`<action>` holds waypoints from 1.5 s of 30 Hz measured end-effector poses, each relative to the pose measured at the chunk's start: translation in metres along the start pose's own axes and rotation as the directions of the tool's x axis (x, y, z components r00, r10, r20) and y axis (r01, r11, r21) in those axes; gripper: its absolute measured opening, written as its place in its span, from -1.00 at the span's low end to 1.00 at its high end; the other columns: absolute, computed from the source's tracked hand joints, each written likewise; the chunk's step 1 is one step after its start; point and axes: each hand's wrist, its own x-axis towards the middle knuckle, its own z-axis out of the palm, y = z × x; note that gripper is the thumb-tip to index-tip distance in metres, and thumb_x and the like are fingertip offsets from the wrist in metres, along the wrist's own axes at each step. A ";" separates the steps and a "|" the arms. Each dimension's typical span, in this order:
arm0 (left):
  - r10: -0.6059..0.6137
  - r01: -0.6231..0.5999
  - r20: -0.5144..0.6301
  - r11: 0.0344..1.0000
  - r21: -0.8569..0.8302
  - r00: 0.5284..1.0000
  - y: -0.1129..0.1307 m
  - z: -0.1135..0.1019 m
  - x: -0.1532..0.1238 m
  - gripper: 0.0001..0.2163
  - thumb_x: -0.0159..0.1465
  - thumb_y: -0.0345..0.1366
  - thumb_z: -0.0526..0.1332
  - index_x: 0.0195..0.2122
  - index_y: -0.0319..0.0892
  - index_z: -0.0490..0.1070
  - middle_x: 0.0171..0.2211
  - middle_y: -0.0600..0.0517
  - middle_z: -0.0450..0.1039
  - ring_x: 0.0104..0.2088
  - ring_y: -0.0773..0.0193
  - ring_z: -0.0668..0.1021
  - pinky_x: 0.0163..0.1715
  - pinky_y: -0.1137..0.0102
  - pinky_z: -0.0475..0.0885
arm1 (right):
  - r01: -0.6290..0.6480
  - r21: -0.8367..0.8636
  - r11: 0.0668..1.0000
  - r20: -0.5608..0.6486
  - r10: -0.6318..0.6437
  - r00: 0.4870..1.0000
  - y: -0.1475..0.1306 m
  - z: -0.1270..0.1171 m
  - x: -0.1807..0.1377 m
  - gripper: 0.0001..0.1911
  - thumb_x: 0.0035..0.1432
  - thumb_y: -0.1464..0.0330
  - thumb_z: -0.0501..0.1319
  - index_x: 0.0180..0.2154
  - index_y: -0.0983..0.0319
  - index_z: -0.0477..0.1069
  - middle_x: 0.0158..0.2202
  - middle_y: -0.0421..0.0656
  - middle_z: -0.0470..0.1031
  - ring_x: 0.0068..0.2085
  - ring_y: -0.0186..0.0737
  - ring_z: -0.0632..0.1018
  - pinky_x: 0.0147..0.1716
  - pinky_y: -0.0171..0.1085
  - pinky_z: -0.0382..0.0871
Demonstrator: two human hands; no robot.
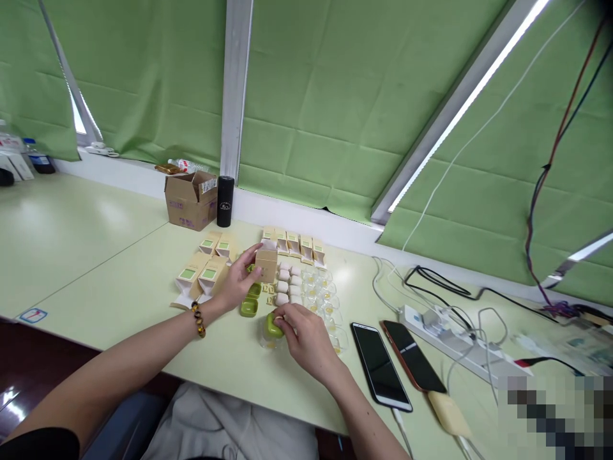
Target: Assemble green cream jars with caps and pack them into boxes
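Observation:
My left hand (242, 278) holds a small tan cardboard box (267, 265) by its side, above the table. My right hand (301, 329) pinches a small green rounded case (274, 326), with a clear plastic piece (268, 343) just beneath it; whether the two touch I cannot tell. Between the hands lie open green cases (249, 307), partly covered by my left hand and the box. Small gold pieces (269, 299) sit beside them. Further right stand rows of pale pinkish-white blocks (282, 287) and clear plastic cups (329, 310) with yellow bits inside.
Opened cream cartons lie left (209, 273) and at the back (294, 244). Behind them stand a brown cardboard box (186, 207) and a black tumbler (225, 202). On the right are two phones (380, 365), a beige power bank (449, 412), and a power strip (445, 335) with tangled cables.

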 end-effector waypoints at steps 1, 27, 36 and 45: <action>-0.012 0.012 -0.008 0.998 -0.054 1.000 0.000 0.000 0.001 -0.37 0.41 -0.10 0.33 0.44 -0.18 0.23 0.38 -0.23 0.35 0.36 -0.07 0.42 0.30 0.15 0.42 | -0.007 -0.003 1.000 0.011 0.007 1.000 0.001 0.001 -0.001 -0.84 0.42 0.46 0.16 -0.16 0.12 0.48 -0.24 -0.18 0.62 -0.26 -0.19 0.59 -0.28 -0.29 0.30; -0.317 0.344 0.153 0.730 -0.590 0.936 0.007 0.000 -0.002 -0.58 0.41 -0.22 0.24 0.28 -0.07 0.36 0.01 -0.10 0.60 -0.32 0.17 0.65 -0.43 0.28 0.63 | -0.123 0.494 0.861 -0.247 0.275 0.929 0.002 -0.013 0.038 -0.73 0.35 0.16 0.25 -0.01 0.15 0.49 -0.06 -0.04 0.64 -0.05 -0.06 0.62 -0.18 -0.17 0.50; -0.327 0.383 0.200 0.799 -0.464 0.924 0.012 0.004 -0.004 -0.43 0.43 -0.07 0.27 0.41 0.08 0.16 -0.01 -0.05 0.58 -0.33 0.15 0.66 -0.48 0.31 0.60 | -0.091 0.907 0.410 -0.010 0.236 0.972 0.008 0.011 0.070 -0.52 0.13 -0.04 0.44 -0.10 0.18 0.61 -0.22 -0.13 0.65 -0.29 -0.19 0.56 -0.26 -0.22 0.50; -0.137 0.151 0.081 0.968 -0.200 0.987 0.008 0.009 -0.008 -0.48 0.43 -0.02 0.30 0.32 -0.07 0.25 0.31 -0.23 0.41 0.09 0.00 0.61 -0.15 0.25 0.63 | -0.049 0.969 0.241 -0.059 0.419 0.906 0.021 0.018 0.065 -0.48 0.04 0.00 0.53 -0.10 0.19 0.58 -0.12 -0.08 0.68 -0.22 -0.15 0.67 -0.26 -0.24 0.61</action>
